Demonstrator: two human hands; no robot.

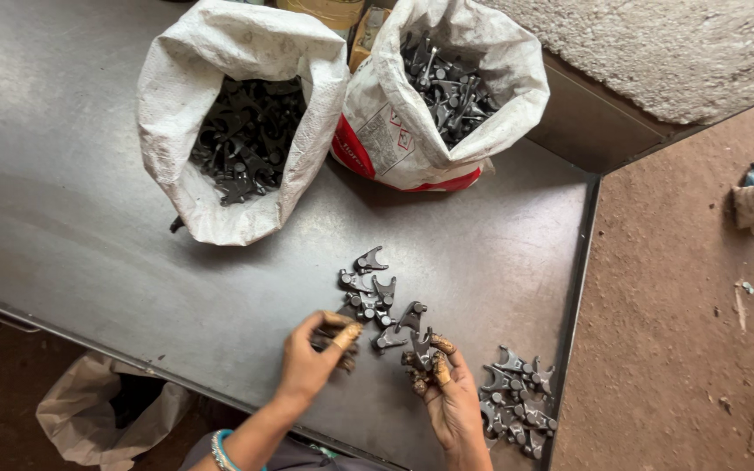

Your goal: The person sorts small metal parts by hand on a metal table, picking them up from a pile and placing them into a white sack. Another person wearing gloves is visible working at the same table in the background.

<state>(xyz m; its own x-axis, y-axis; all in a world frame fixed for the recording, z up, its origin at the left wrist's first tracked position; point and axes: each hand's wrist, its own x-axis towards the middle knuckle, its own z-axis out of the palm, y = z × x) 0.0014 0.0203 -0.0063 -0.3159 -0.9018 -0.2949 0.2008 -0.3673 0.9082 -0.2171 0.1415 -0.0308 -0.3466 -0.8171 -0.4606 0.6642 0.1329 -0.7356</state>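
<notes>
While the right hand (pixel 451 392) pinches one dark forked part (pixel 421 347) between thumb and fingertips, just above the desk (pixel 89 218) near its front edge, the left hand (pixel 311 358) curls over a few more parts at the near end of a loose pile (pixel 375 296); its grip is closed down on them, though how many it holds is hidden by the fingers. That middle pile runs from between the hands toward the sacks. To the right, beside the right wrist and close to the desk's corner, lies a second heap (pixel 517 397) of the same parts, packed tighter. Judging by this, some pieces look already handled and set aside in the heap, while the middle pile is left to go through. Farther back stand two open white sacks: the left sack (pixel 237 131) lies tipped toward the hands, the right sack (pixel 447 96) stands more upright, both well filled with dark parts, so the bulk seems undone.
</notes>
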